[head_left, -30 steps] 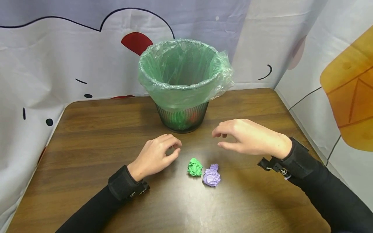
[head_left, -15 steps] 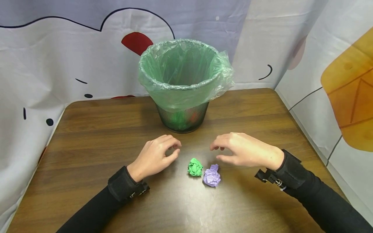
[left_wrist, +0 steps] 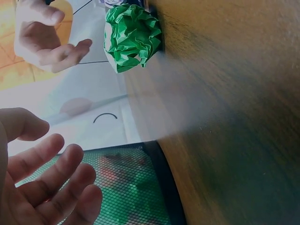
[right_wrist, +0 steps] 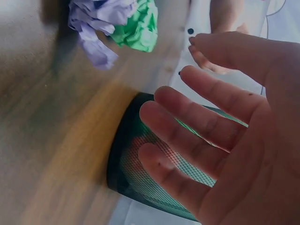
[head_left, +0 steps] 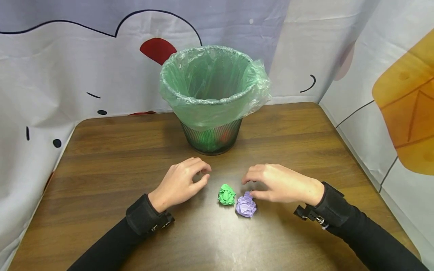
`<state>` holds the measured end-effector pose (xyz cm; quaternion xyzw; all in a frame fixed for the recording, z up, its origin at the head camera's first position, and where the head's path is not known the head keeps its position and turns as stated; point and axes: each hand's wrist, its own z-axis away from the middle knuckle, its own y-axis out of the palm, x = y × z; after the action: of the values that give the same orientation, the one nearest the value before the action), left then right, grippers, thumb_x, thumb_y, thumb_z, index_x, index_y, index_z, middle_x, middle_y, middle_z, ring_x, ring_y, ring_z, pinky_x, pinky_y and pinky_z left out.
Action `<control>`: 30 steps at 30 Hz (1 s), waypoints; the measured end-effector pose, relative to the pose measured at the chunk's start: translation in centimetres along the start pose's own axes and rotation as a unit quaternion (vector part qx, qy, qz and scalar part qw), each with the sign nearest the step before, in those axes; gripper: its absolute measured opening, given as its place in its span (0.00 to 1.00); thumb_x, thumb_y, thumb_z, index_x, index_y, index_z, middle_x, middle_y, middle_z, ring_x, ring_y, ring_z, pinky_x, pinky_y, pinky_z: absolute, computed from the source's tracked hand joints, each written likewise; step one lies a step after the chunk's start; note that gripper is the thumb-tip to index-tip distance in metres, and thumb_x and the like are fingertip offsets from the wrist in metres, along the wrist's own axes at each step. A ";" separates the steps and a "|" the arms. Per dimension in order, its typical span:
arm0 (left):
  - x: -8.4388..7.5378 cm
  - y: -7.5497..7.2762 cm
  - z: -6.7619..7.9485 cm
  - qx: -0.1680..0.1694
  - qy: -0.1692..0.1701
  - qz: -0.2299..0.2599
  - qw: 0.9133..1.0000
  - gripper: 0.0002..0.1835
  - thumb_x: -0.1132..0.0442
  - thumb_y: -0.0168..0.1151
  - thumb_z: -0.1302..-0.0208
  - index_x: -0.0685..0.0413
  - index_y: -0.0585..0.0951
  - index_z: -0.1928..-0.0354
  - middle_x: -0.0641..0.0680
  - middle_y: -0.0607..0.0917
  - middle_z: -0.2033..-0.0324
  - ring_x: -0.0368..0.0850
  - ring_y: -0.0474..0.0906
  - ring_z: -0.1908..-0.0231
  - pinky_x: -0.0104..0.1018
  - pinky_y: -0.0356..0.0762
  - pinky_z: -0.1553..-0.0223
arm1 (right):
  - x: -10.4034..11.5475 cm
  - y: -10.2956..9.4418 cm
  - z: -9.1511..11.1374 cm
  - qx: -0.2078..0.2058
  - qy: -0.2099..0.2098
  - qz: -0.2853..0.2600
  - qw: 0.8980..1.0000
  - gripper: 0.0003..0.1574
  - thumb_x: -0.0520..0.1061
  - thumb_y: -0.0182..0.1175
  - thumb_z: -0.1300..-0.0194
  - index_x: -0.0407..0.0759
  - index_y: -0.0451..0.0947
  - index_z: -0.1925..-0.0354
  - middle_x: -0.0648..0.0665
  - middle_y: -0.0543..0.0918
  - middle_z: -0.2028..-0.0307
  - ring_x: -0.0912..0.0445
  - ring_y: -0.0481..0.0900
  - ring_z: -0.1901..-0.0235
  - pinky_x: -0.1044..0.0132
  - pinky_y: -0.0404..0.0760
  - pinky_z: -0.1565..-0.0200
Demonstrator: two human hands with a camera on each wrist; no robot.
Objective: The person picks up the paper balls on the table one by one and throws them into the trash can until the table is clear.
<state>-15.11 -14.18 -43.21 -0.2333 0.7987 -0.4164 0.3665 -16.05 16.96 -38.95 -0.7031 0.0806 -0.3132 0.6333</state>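
Two crumpled paper balls lie close together on the wooden table, a green paper ball (head_left: 226, 195) on the left and a purple paper ball (head_left: 246, 206) on the right. My right hand (head_left: 279, 184) hovers beside the purple one, its thumb tip overlapping that ball's upper edge in the head view. Its fingers are relaxed and hold nothing, as the right wrist view shows. To the left of the green ball, my left hand (head_left: 183, 182) is held with loosely bent fingers (left_wrist: 70, 168) and nothing between them.
Behind the hands stands a black mesh wastebasket (head_left: 211, 139) lined with a green plastic bag (head_left: 203, 113); green and red shapes show through its mesh. Printed cloth (head_left: 112, 71) hangs behind and beside the wooden table (head_left: 118, 150).
My right hand has come down and slightly left, toward the purple paper ball. The left hand and both paper balls have stayed in place.
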 end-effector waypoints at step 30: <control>0.3 0.1 0.3 0.000 -0.004 0.001 1.000 0.07 0.57 0.61 0.35 0.44 0.84 0.58 0.38 0.81 0.66 0.38 0.80 0.63 0.35 0.78 0.66 | 0.6 3.4 -0.7 0.056 0.024 0.043 0.997 0.38 0.69 0.75 0.53 0.56 0.79 0.46 0.58 0.80 0.51 0.62 0.76 0.50 0.56 0.77 0.47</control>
<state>-15.07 -14.43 -43.54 -0.2343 0.7974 -0.4151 0.3700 -14.97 15.41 -41.92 -0.6547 0.1082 -0.3067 0.6823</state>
